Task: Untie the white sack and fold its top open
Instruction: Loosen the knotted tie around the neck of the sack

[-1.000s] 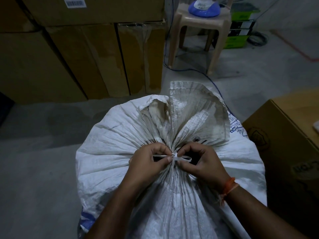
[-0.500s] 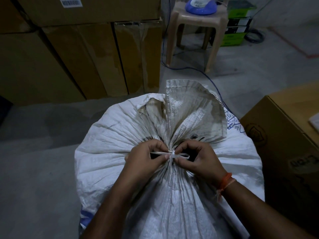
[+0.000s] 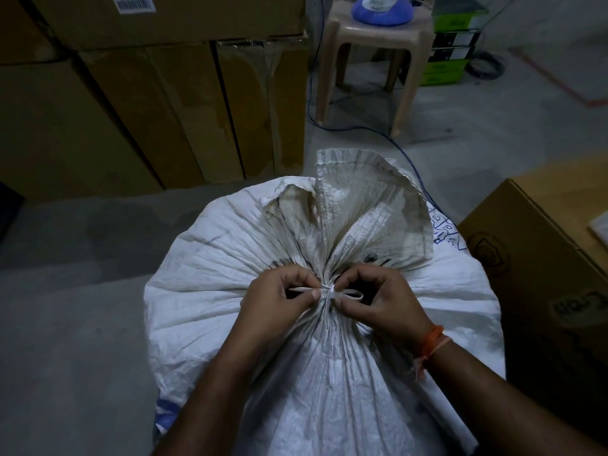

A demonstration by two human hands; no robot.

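Premises: storeroom or small warehouse, dimly lit. Stacked cardboard cartons (image 3: 158,103) fill the upper left of the frame, one bearing a barcode label (image 3: 133,2). Bare concrete floor (image 3: 65,324). Another carton (image 3: 539,264) at right; plastic stool (image 3: 378,37) at top centre.

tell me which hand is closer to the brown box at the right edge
The right hand. It pinches the tie on the side facing the brown box; the left hand is across the knot, farther away.

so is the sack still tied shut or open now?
Tied shut. The white strip cinches the sack neck into tight pleats; the left hand and right hand pinch its ends.
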